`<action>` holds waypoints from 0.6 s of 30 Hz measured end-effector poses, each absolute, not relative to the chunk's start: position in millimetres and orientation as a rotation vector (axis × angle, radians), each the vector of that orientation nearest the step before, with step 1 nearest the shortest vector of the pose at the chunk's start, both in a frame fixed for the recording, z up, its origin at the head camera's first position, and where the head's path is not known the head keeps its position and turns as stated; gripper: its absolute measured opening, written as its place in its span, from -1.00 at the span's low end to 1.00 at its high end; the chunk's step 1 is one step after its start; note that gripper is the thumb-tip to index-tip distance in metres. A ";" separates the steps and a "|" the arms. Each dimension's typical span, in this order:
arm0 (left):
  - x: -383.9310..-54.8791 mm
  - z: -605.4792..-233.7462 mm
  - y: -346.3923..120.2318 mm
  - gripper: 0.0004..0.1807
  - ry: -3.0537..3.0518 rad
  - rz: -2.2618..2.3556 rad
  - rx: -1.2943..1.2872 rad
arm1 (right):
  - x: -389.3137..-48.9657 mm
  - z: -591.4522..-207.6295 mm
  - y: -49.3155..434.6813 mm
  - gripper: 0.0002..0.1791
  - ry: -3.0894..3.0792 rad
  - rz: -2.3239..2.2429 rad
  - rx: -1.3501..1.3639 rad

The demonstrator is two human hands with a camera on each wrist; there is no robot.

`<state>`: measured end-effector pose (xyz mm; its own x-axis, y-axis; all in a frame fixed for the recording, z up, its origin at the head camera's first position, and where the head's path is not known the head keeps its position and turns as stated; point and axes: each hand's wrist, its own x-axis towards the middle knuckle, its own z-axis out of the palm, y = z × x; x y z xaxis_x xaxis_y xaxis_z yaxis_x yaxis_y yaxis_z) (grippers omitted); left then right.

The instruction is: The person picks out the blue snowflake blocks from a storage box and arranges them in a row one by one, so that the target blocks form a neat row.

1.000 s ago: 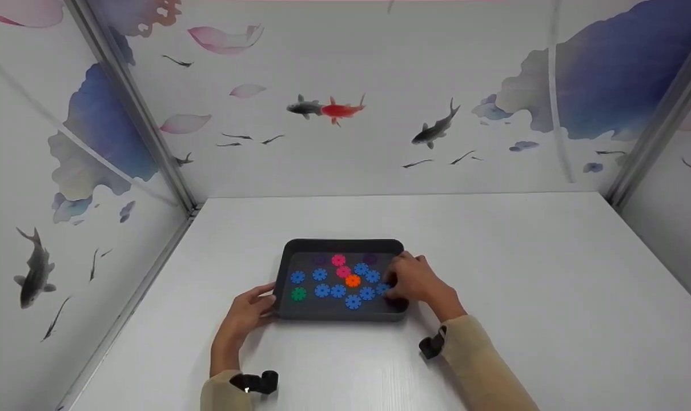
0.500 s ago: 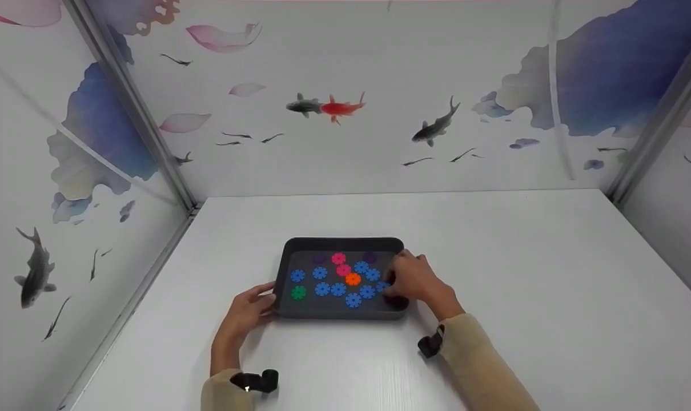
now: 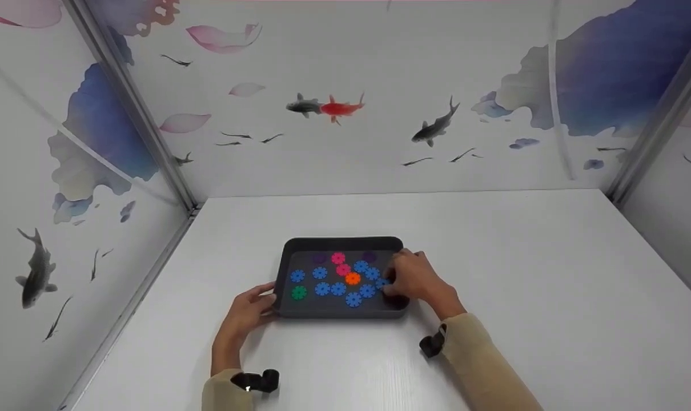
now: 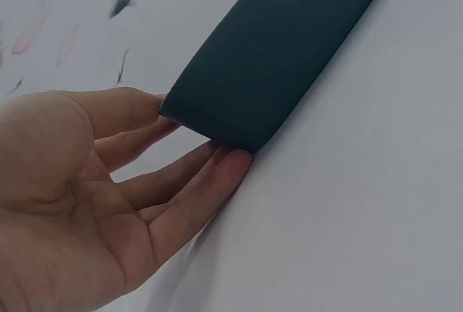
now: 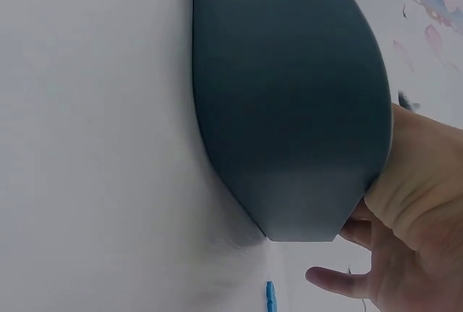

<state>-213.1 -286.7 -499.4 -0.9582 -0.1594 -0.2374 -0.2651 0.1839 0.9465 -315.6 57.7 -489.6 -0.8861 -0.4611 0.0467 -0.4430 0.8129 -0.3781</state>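
Observation:
A dark grey tray [image 3: 328,314] lies on the white table, holding several flat notched snowflake discs. Blue discs [image 3: 353,299] are the most common. Also inside are a green disc [image 3: 298,293], an orange disc [image 3: 352,278], two pink discs [image 3: 337,258] and dim purple ones [image 3: 369,257]. My left hand [image 3: 248,311] holds the tray's left end; in the left wrist view its thumb meets the rim and its fingers touch the lower edge. Reaching over the right wall, my right hand [image 3: 417,277] pinches a blue disc [image 3: 382,283]; its fingertips are partly hidden.
A small blue piece [image 5: 271,296] shows on the table beyond the tray corner in the right wrist view. White panels [image 3: 380,165] printed with fish enclose the table at the back and sides. Black wrist cameras [image 3: 433,343] sit at the sleeves.
Both hands and the tray stay almost where they were. The blue disc at my right thumb has shifted very slightly away from me.

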 end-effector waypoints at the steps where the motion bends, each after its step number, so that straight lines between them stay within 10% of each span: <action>1: -213.1 -499.5 -286.8 -0.53 2.350 1.909 -0.425 | -316.5 -489.9 57.9 -0.73 2.954 -0.607 -0.741; 18: -213.9 -499.8 -288.1 -0.54 2.343 1.912 -0.437 | -311.8 -461.8 79.7 -0.70 3.102 -0.769 -0.855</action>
